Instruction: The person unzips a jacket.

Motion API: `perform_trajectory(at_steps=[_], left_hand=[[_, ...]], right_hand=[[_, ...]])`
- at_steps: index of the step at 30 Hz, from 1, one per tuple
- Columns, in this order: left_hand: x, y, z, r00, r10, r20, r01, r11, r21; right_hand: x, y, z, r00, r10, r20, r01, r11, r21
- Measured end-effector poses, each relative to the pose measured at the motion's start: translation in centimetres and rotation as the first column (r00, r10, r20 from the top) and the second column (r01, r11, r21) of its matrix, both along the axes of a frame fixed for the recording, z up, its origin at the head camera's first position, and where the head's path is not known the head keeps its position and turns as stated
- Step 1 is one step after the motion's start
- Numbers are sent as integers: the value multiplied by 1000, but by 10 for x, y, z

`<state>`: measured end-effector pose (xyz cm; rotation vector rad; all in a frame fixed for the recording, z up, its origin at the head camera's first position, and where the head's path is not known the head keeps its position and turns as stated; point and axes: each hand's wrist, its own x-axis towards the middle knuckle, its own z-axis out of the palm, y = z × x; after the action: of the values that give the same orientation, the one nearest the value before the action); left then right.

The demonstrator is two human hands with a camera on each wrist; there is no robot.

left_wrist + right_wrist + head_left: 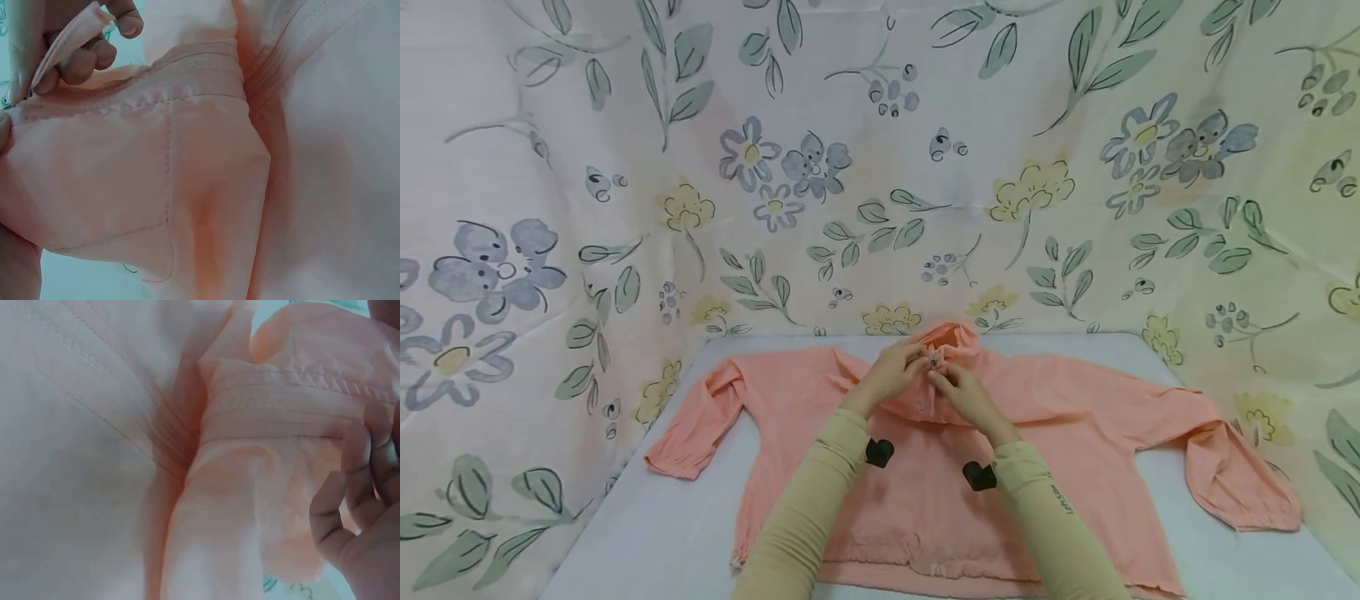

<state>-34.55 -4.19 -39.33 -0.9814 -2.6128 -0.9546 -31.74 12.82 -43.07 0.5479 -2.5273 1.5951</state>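
Jacket (940, 479) in salmon pink lies spread flat across the middle and lower part of the frame, its body beneath both forearms and its raised neck part (958, 335) between and just beyond the fingertips. The left hand (889, 375) pinches the fabric at the neck, beside a small dark zip fitting (933, 363), and its view shows a narrow strip of cloth among the fingers at upper left. The right hand (967, 398) meets it there, thumb and fingers bent and pinching the cloth from the other side; its fingertips are partly cut off in its own view. One jacket sleeve (700, 421) angles to the left, the other (1232, 467) folds down at the lower right. Light green sleeves (808, 508) cover the person's forearms, with a small black piece at each wrist. Under everything is a pale tabletop (625, 533); behind it and along both sides hangs cream fabric (880, 258) printed with blue and yellow flowers and green leaves.
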Motion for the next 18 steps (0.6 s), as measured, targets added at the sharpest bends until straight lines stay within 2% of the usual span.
perform_trajectory(at_steps=[4, 11, 18], left_hand=[[0, -1, -1, 1000, -2, 17, 2, 1000, -2], [-3, -1, -3, 1000, -17, -22, 18, 999, 36], [-2, 1, -4, 1000, 0, -1, 0, 997, 79]], right_hand=[[1, 0, 0, 999, 39, -2, -39, 999, -12], [3, -3, 1, 999, 45, -24, -46, 999, -25], [3, -9, 2, 997, 50, -55, -51, 999, -1]])
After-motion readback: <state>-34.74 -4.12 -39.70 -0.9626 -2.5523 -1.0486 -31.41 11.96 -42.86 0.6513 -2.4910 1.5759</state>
